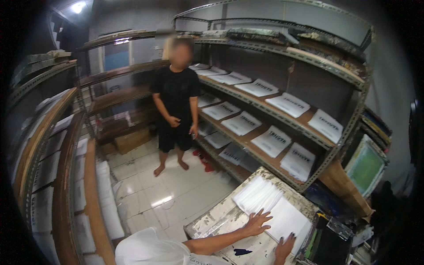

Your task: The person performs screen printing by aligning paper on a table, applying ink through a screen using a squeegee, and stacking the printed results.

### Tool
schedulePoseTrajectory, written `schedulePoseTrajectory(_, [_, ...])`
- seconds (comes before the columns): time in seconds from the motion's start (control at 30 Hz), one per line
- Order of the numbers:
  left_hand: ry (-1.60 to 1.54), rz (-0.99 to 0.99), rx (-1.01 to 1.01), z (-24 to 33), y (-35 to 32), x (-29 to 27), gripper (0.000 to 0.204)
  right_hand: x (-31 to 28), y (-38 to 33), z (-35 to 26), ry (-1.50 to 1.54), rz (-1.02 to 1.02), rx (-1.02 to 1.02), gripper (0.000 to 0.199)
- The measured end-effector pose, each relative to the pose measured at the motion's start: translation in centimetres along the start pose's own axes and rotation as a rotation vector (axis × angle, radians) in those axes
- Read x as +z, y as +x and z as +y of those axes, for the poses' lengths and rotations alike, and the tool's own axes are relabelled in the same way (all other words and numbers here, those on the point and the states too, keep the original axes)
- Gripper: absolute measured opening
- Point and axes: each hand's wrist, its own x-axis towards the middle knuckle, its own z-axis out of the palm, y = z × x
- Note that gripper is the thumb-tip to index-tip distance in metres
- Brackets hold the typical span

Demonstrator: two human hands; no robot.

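A fanned stack of thin white sheets (257, 194), perhaps flat bags, lies on a worn, paint-chipped table (212, 225). Beside it, to the right, is a flat white sheet (291, 221). My left hand (258, 223) rests with fingers spread where the fanned stack meets the flat sheet. Near that sheet's front edge, my right hand (285, 246) lies on it with fingers apart and dark-stained tips. Neither hand grips anything. A small black scrap (242, 252) sits on the table below my left forearm.
A metal rack (340, 150) holds printed white sheets (271, 140) on several shelves. Another loaded rack (66, 176) stands left. A person in black (176, 95) stands barefoot on the tiled floor. A green mesh frame (365, 165) leans at right; a dark frame (329, 240) adjoins the table.
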Motion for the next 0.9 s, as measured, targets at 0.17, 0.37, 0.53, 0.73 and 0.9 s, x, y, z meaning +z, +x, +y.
schedulePoseTrajectory(0.17, [-0.68, -0.199, 0.157, 5.1, -6.1, -2.9, 0.054, 1.8, -12.2, 2.4, -0.015, 0.139, -0.164, 0.072])
schedulePoseTrajectory(0.37, [-0.992, -0.583, 0.268, 12.6, -11.0, -5.7, 0.054, -5.5, -22.5, -6.2, 0.055, -0.086, 0.163, 0.068])
schedulePoseTrajectory(0.53, [-1.058, -0.58, 0.928, 19.6, -13.0, -16.0, 0.05, -7.9, -29.2, -7.6, 0.027, -0.077, 0.391, 0.071])
schedulePoseTrajectory(0.73, [-1.274, -0.1, 1.165, 24.3, -21.2, -16.0, 0.017, -7.3, -41.4, -4.1, 0.003, 0.052, 0.609, 0.079])
schedulePoseTrajectory(0.9, [-1.268, -0.138, 1.199, 28.4, -21.3, -11.2, 0.01, -4.4, -48.5, 1.7, 0.168, 0.167, 0.924, 0.081])
